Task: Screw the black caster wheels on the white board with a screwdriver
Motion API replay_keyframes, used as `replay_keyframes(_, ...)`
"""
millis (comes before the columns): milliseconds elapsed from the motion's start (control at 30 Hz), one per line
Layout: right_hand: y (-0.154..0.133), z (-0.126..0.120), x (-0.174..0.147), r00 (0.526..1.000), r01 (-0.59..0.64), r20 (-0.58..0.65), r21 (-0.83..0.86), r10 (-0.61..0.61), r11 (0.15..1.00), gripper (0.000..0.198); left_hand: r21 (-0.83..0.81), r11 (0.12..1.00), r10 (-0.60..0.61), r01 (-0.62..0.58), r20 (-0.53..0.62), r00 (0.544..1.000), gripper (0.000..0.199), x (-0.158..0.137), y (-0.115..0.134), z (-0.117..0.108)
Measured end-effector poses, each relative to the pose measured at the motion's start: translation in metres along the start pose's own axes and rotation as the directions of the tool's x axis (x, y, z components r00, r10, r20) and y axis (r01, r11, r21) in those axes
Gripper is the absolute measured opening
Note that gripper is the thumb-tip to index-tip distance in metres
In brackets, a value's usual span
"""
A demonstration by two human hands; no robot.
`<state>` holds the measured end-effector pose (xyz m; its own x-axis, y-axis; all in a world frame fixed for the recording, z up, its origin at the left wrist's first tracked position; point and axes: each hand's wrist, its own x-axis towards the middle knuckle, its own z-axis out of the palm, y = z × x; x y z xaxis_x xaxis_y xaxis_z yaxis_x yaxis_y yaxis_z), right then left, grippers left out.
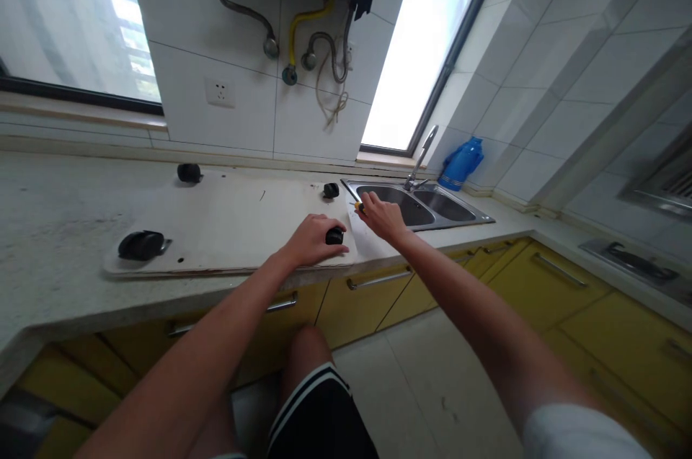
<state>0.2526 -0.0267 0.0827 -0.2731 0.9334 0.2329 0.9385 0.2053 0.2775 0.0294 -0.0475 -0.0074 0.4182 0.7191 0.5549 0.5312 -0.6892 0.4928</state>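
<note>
A white board point(243, 217) lies flat on the countertop with black caster wheels standing up near its corners. My left hand point(312, 239) rests at the board's near right corner, thumb and fingers around a black caster point(334, 235). Just to the right, over the sink's left edge, my right hand point(381, 214) is closed on a screwdriver point(360, 207) with a yellow and black handle; its shaft points up and left. Behind my left hand stands another caster point(331, 190). Two more, a far left caster point(189, 172) and a near left caster point(141, 246), are at the other end.
A double steel sink point(486, 219) with a tall faucet point(422, 156) is set into the counter on the right. A blue container point(461, 163) leans by the wall. Pipes and hoses point(295, 27) hang above. Yellow cabinets point(357, 308) with metal handles run below the counter.
</note>
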Motion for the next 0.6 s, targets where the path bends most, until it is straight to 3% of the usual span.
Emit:
replay_keyframes(100, -0.010, 0.044, -0.004, 0.992, -0.123, 0.014, 0.090, 0.122, 0.988, 0.054, -0.003, 1.000, -0.013, 0.013, -0.002, 1.000, 0.045, 0.001, 0.000, -0.001)
replay_keyframes(233, -0.015, 0.079, -0.002, 0.966, -0.256, 0.034, 0.199, 0.255, 0.946, 0.052, -0.003, 1.000, -0.029, 0.029, -0.010, 1.000, 0.045, 0.001, 0.001, -0.001)
replay_keyframes(600, -0.009, 0.104, 0.003, 0.916, -0.369, -0.049, 0.288, 0.398, 0.884, 0.051, 0.009, 1.000, -0.019, 0.020, -0.033, 0.999, 0.055, 0.002, 0.008, -0.003)
